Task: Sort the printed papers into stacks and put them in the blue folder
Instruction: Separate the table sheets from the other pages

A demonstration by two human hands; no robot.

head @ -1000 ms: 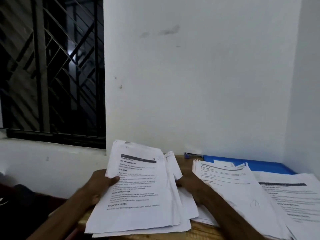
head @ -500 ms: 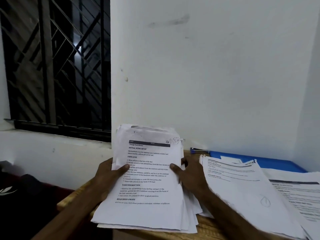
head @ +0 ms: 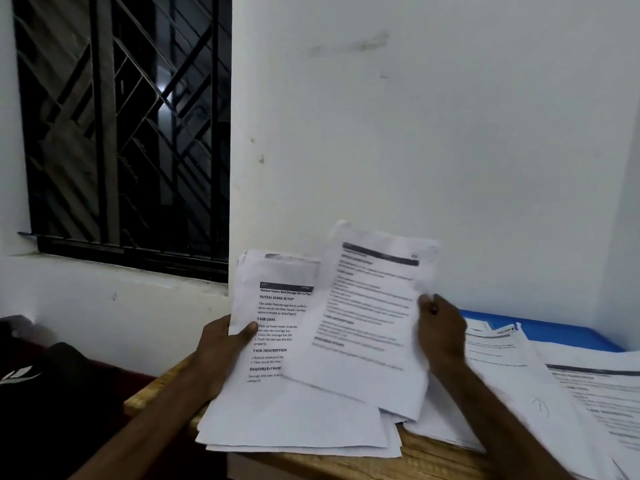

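My left hand (head: pixel 221 348) grips a thick stack of printed papers (head: pixel 273 403) by its left edge, thumb on the top page, tilted up over the table's front left part. My right hand (head: pixel 441 330) pinches the right edge of a single printed sheet (head: pixel 367 320), which is lifted off the stack and angled to the right; it looks motion-blurred. The blue folder (head: pixel 561 332) lies flat against the back wall at the right, mostly covered by papers.
A spread pile of printed pages (head: pixel 512 386) lies right of my hands, and another pile (head: pixel 602 393) lies at the far right. The wooden table (head: pixel 433 459) ends at its front left corner. A white wall stands behind, a barred window at left, dark cloth at lower left.
My right hand has taken the top sheet off the held stack and drawn it up and to the right. A different printed page now shows on top of the stack.
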